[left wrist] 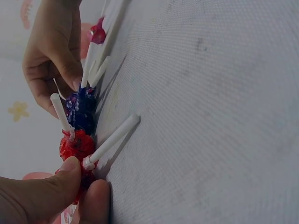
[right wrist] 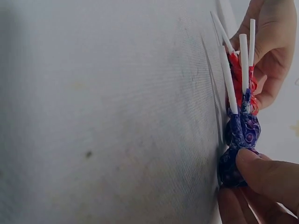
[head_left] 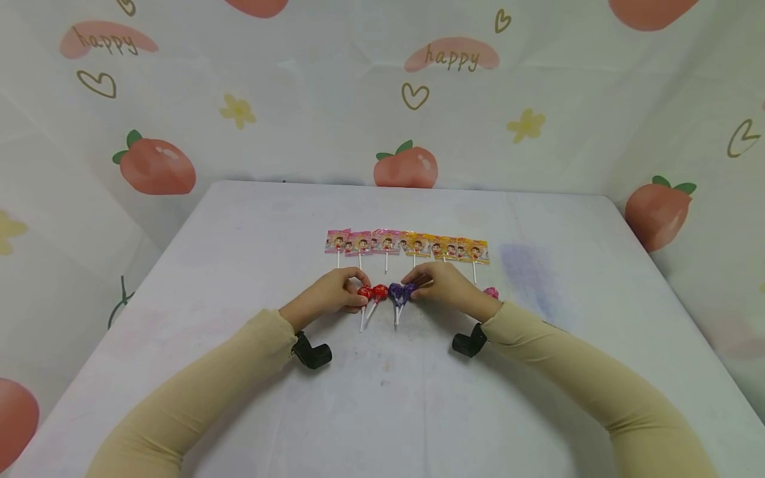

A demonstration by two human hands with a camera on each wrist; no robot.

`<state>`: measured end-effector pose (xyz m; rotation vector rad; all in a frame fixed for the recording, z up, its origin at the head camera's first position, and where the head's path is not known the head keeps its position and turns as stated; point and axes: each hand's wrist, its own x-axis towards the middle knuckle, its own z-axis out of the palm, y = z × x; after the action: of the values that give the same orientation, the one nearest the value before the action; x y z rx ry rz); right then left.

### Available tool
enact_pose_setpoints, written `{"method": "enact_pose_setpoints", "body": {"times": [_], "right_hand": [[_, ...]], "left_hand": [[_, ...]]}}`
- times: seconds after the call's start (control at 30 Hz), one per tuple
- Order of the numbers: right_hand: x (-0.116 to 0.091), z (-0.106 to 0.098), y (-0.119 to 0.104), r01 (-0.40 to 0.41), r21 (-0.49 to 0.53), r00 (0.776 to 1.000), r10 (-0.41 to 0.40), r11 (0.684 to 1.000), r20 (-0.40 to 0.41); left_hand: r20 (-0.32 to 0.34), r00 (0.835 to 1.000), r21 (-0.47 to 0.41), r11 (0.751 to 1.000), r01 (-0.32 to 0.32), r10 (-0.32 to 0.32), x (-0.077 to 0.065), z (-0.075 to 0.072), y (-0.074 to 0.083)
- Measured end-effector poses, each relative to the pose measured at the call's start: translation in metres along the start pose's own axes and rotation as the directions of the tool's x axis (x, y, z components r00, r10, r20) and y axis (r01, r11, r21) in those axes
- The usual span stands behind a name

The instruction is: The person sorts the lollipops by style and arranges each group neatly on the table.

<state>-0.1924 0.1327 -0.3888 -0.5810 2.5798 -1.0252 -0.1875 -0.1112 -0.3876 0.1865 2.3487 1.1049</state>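
My left hand (head_left: 332,291) pinches the left one of two red-wrapped lollipops (head_left: 380,292) between thumb and fingers. Beside them lie two purple-wrapped lollipops (head_left: 395,293); my right hand (head_left: 447,287) grips the right one, its thumb on the wrapper in the right wrist view (right wrist: 231,170). The four heads form a short row at the table's middle, with white sticks pointing towards me. In the left wrist view, one red lollipop (left wrist: 77,144) touches or nearly touches the purple ones (left wrist: 80,114). A pink-wrapped lollipop (head_left: 491,292) is partly hidden behind my right wrist.
Behind the hands runs a row of flat packeted lollipops, three pink packets (head_left: 387,241) at left and three yellow packets (head_left: 445,247) at right. The white table (head_left: 382,411) carries a bluish stain (head_left: 528,275) on the right. A printed cloth (head_left: 335,86) hangs behind.
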Motion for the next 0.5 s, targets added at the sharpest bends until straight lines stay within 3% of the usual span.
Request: {"method": "enact_pose_setpoints", "body": {"times": [0.5], "right_hand": [[-0.001,-0.0011,-0.0021,-0.014,0.027,1.0,0.013,1.0,0.021]], "left_hand": [[-0.002,1.0,-0.011,1.0,0.004,-0.004,-0.0004,-0.0002,0.0009]]}}
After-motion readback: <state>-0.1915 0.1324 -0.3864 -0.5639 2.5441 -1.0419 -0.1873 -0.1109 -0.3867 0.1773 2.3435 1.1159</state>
